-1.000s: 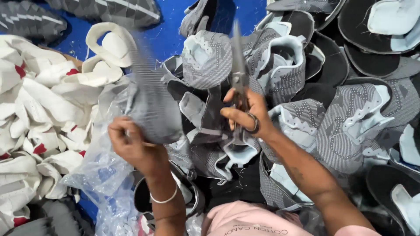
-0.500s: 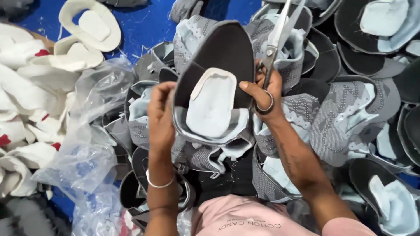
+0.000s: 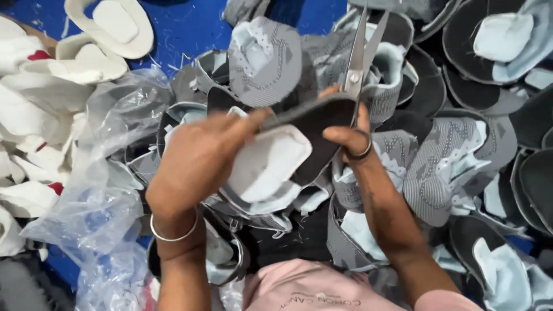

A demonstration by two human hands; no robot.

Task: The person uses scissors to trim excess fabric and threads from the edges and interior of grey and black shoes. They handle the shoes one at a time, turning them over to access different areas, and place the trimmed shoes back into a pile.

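One pair of scissors (image 3: 362, 55) and one shoe upper (image 3: 288, 152) are in hand; around them lies a heap of grey and black uppers (image 3: 461, 167), too many and too overlapped to count. On the left, a pile of white pieces (image 3: 40, 115), likewise too many to count, and one crumpled clear plastic bag (image 3: 92, 201). All rest on a blue surface (image 3: 178, 34).

The left hand (image 3: 199, 155) is closed on the near edge of the upper, fingers curled over it, thumb stretched along its dark rim. The right hand (image 3: 348, 138) pinches the upper's far end while also gripping the scissors, a finger through one loop. The blades point up and away, slightly parted, above the upper. The upper is held in the air between both hands, over the heap, its white lining facing up.
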